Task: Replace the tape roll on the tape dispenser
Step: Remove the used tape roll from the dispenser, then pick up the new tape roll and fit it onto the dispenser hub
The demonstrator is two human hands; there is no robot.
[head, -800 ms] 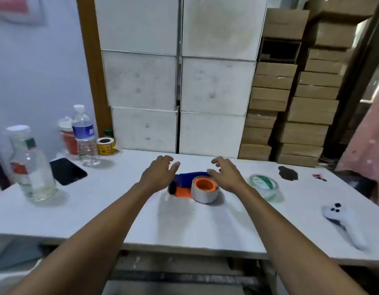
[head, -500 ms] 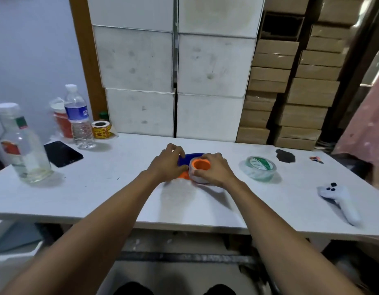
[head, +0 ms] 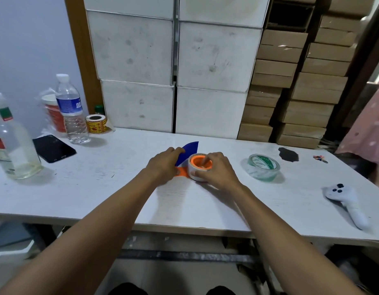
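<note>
Both forearms are reaching in from the near table (head: pixel 184 213) edge, converging mid-table on the tape dispenser (head: pixel 185 161). Left hand (head: pixel 163 165) is closing around the dispenser's blue handle end, fingers wrapped, holding the body down flat. Right hand (head: pixel 214 170) is pinching the old roll (head: pixel 198 171): thumb on the near outer wall, fingertips (head: pixel 203 161) hooked down inside the orange hub (head: pixel 200 162). The old roll is lying with its hole facing up, so the hub axis is running roughly vertical; the dispenser's long axis is running left-to-right, blade and handle toward the left hand, roll toward the right. Key relation: the roll is sitting directly under the right grip, so pull-off looks like straight up along the hub while the left is anchoring. Right hand is also the nearer one to the new roll (head: pixel 263 167), which is sitting just right of it on the table, lying flat, untouched. Further right: a white controller (head: pixel 346 202) near the edge. Far left: a phone (head: pixel 53 148), a water bottle (head: pixel 70 109), a glass bottle (head: pixel 11 141), a label roll (head: pixel 96 123). Behind: white and brown boxes (head: pixel 205 60) stacked against the wall. Versus half a second back: both hands were already on the dispenser, but the right was cupping the roll from outside; now fingers are inside the hub. Blue blade guard (head: pixel 189 151) is now showing more, sticking up past the left hand. Old roll not yet off.
</note>
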